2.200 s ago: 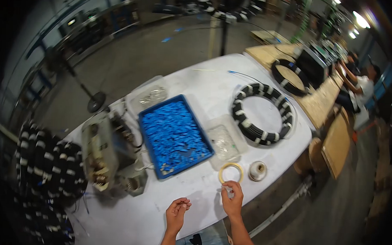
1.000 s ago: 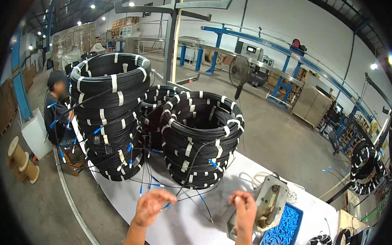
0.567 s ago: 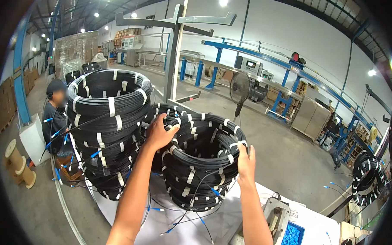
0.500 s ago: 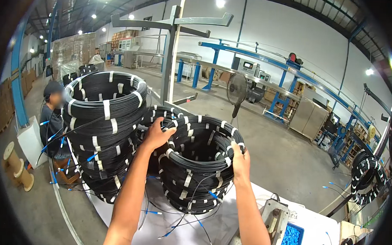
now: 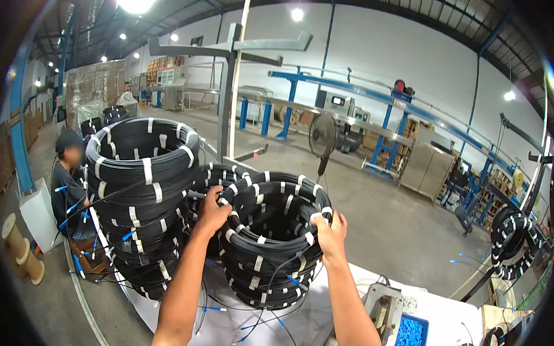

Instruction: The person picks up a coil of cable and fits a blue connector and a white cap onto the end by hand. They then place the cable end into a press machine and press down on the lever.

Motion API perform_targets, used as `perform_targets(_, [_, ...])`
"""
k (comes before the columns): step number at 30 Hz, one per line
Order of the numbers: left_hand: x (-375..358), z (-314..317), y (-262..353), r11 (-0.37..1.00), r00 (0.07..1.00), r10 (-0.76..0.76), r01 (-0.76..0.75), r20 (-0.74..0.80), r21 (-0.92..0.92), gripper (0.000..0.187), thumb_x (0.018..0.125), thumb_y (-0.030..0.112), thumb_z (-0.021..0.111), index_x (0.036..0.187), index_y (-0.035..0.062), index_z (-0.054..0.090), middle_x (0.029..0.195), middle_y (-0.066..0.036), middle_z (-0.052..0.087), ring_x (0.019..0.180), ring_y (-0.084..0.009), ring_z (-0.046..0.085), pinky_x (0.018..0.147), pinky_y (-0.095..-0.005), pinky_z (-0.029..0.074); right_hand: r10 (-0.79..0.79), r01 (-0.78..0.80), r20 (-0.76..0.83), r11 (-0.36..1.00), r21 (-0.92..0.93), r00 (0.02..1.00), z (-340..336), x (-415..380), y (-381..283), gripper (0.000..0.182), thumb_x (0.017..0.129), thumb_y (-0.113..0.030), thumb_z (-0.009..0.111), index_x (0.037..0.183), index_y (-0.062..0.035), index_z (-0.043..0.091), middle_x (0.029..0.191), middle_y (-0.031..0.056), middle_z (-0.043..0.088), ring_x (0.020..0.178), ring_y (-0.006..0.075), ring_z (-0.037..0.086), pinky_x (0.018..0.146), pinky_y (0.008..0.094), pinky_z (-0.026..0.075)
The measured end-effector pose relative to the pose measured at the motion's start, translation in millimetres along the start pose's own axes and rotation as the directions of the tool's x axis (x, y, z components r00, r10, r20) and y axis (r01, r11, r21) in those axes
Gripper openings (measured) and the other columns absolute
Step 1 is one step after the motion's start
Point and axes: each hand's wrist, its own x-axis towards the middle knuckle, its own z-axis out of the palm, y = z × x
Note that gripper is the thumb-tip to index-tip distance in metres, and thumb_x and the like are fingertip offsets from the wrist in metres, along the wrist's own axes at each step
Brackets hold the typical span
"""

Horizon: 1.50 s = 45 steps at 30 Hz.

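Observation:
A stack of black cable coils (image 5: pixel 258 279) bound with white tape stands on the white table (image 5: pixel 222 339) in front of me. My left hand (image 5: pixel 213 213) grips the left side of the top coil (image 5: pixel 287 244), its fingertips partly hidden. On the right side of that same coil, my right hand (image 5: pixel 331 234) has its thumb over the rim and its fingers round the outside. The top coil rests on the stack, roughly level with it. Loose cable ends with blue connectors (image 5: pixel 293 281) hang down the front and lie on the table.
A taller coil stack (image 5: pixel 135 204) rises at the left, with more coils (image 5: pixel 219 174) behind. A metal device (image 5: pixel 382 308) and a blue tray of small blue parts (image 5: pixel 425 337) are at the right. A person (image 5: pixel 69 184) sits at far left. A post with arms (image 5: pixel 229 98) stands beyond the table.
The top coil has come down and sits more evenly on the stack, both hands moving with it. The camera view has shifted a little.

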Motion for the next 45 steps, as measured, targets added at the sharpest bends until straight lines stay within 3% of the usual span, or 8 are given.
perform_targets(5, [-50,-2,28,0.959,0.942,0.28,-0.281,-0.185,0.022,0.059,0.075,-0.008,0.057,0.132,0.002,0.045,0.125,-0.017,0.059,0.116,-0.0248,0.057,0.1,-0.0327,0.041,-0.062,0.059,-0.076,0.997,-0.04,0.995,-11,-33,2,0.071,0.075,-0.02,0.061,0.142,-0.0087,0.044,0.14,0.0217,0.036,0.133,0.0367,0.029,0.113,0.0453,0.024])
perform_targets(8, [-98,-6,54,0.936,0.912,0.305,-0.34,-0.275,-0.089,0.06,0.073,-0.01,0.053,0.132,-0.0029,0.045,0.131,-0.02,0.055,0.122,-0.0285,0.053,0.105,-0.0341,0.038,-0.137,0.176,-0.121,0.891,0.418,0.983,-15,-49,25,0.067,0.082,-0.01,0.054,0.146,-0.0023,0.036,0.132,0.0183,0.046,0.121,0.0275,0.046,0.109,0.0359,0.031])
perform_targets(11, [-154,-20,75,0.911,0.912,0.286,-0.354,-0.294,-0.21,0.06,0.074,-0.008,0.058,0.133,-0.0033,0.047,0.126,-0.016,0.056,0.113,-0.0214,0.057,0.097,-0.0303,0.045,-0.052,0.103,-0.106,0.823,0.558,0.993,-52,-108,-14,0.063,0.087,-0.002,0.049,0.147,-0.0071,0.033,0.108,0.0067,0.053,0.08,0.0135,0.057,0.069,0.0277,0.049])
perform_targets(14, [-210,-46,98,0.857,0.985,0.11,-0.161,-0.132,-0.49,0.055,0.078,-0.006,0.066,0.132,-0.0026,0.052,0.119,-0.009,0.057,0.088,-0.0088,0.057,0.075,-0.0227,0.05,-0.048,0.097,-0.094,0.779,0.619,0.994,-92,-146,-10,0.06,0.088,0.001,0.052,0.145,-0.0094,0.035,0.107,0.008,0.052,0.073,0.0131,0.056,0.057,0.0279,0.049])
perform_targets(19, [-281,-63,90,0.809,0.982,0.092,0.024,0.168,-0.587,0.052,0.08,-0.001,0.066,0.131,-0.0056,0.053,0.118,-0.009,0.059,0.098,-0.012,0.057,0.085,-0.0254,0.048,0.118,-0.058,-0.023,0.64,0.766,0.993,-151,-220,5,0.057,0.087,0.004,0.052,0.14,-0.0094,0.037,0.103,0.009,0.055,0.066,0.0143,0.051,0.053,0.0293,0.044])
perform_targets(23, [-332,-44,78,0.97,0.982,0.115,-0.079,0.15,-0.231,0.055,0.077,0.002,0.069,0.129,-0.0043,0.055,0.112,-0.005,0.054,0.096,-0.0109,0.053,0.077,-0.0211,0.047,0.265,-0.103,-0.081,0.613,0.783,0.961,-177,-284,36,0.057,0.086,0.005,0.051,0.14,-0.0089,0.038,0.101,0.0095,0.057,0.066,0.0143,0.052,0.052,0.0292,0.044])
perform_targets(39, [-463,34,16,0.977,0.91,-0.155,0.199,0.386,-0.078,0.043,0.078,0.0,0.067,0.12,-0.0036,0.056,0.113,-0.011,0.052,0.096,-0.0199,0.054,0.084,-0.0312,0.046,0.541,-0.09,-0.444,0.7,0.708,0.714,-220,-471,126,0.057,0.085,0.004,0.053,0.138,-0.0057,0.037,0.102,0.0069,0.051,0.063,0.0138,0.051,0.053,0.0311,0.044])
perform_targets(45, [-478,51,44,0.983,0.895,0.181,-0.174,0.407,-0.054,0.048,0.074,-0.001,0.07,0.121,-0.0015,0.058,0.113,-0.015,0.056,0.101,-0.0279,0.056,0.089,-0.036,0.045,0.639,0.006,-0.519,0.627,0.779,0.567,-237,-493,140,0.05,0.085,0.002,0.054,0.133,-0.0092,0.044,0.096,0.0054,0.053,0.061,0.0143,0.051,0.052,0.0305,0.043])
